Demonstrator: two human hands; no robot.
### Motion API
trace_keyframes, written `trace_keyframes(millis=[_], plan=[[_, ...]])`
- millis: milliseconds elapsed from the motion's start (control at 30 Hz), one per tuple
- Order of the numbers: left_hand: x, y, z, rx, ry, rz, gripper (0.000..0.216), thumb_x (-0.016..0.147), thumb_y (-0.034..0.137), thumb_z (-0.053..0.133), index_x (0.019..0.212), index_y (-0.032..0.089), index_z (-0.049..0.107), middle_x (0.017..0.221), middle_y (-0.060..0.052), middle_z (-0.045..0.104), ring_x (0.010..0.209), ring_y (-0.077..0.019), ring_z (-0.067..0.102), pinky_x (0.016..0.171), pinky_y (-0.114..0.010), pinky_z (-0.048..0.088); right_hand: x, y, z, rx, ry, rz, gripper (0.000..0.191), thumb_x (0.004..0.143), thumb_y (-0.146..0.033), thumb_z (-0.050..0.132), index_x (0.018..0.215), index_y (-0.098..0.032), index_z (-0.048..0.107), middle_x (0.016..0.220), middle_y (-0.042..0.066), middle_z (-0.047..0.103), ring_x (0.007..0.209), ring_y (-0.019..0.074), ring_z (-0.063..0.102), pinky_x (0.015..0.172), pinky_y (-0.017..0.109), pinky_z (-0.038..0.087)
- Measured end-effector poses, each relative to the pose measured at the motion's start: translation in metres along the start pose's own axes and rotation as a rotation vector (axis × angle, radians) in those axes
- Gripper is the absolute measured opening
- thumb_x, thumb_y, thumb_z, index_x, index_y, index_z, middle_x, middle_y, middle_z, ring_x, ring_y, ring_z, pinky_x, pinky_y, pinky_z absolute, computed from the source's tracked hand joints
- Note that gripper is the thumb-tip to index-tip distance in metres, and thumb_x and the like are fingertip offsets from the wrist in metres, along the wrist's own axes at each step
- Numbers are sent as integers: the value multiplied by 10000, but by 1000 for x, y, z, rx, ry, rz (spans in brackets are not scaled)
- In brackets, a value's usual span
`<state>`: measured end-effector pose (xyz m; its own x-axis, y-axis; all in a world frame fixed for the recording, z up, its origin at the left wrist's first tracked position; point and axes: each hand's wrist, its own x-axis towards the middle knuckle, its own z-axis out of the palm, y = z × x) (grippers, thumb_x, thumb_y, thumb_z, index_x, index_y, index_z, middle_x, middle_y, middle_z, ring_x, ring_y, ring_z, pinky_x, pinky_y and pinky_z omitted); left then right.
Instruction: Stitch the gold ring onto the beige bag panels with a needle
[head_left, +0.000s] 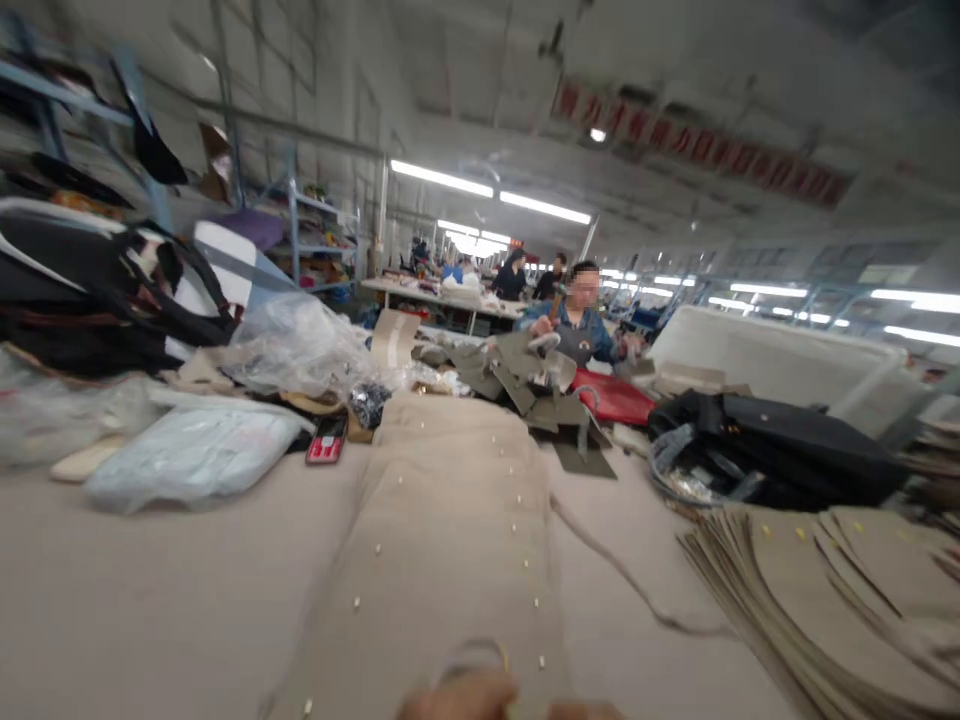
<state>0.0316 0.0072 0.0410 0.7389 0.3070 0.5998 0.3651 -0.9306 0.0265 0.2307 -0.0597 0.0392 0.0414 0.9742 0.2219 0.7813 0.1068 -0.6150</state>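
Note:
A long beige fabric panel, dotted with small metal studs, runs away from me down the middle of the table. Only a blurred sliver of my left hand shows at the bottom edge, resting on the near end of the panel. A thin pale loop sits just above it. A smaller sliver of my right hand shows beside it. The fingers of both are cut off and smeared, so I cannot tell what they hold.
A fanned stack of beige cut pieces lies at right, with black bags and a white bin behind. Plastic bags and dark bags crowd the left. Across the table a co-worker handles olive pieces.

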Motion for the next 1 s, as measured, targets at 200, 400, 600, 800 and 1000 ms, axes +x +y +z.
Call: trace_keyframes(millis=[200,400,600,800,1000], plan=[[-35,45,4,-514,-83,-353,418,981,210,343,1396,191,299,739,9,661,569,-114,614,549,-177,492,-47,-22,7,281,19,-22,184,910,-228,504,1004,-183,656,889,72,699,785,167,648,706,251,513],[-34,44,7,-484,-55,-335,305,994,227,314,1292,171,350,708,6,662,539,-141,619,498,-219,447,-39,-31,13,86,36,-280,156,903,-132,473,882,-192,615,742,39,634,705,149,589,643,243,469],[-34,45,7,-516,-90,-300,193,989,197,298,1112,199,446,728,12,657,607,-149,646,504,-240,417,-44,-23,25,-41,158,-365,169,846,-86,459,772,-187,571,616,7,587,562,123,557,552,215,432],[-27,42,7,-479,-131,-293,212,952,135,334,812,213,473,635,30,574,517,-130,556,464,-254,346,-50,-17,32,-4,204,-266,162,782,-80,491,718,-183,598,589,10,609,522,124,576,537,212,440],[-12,43,21,-300,-36,-133,276,950,119,284,749,213,447,599,12,522,482,-158,489,441,-293,285,-47,-12,30,583,43,530,239,780,-360,601,635,-173,566,456,-11,577,398,124,537,425,207,413]])
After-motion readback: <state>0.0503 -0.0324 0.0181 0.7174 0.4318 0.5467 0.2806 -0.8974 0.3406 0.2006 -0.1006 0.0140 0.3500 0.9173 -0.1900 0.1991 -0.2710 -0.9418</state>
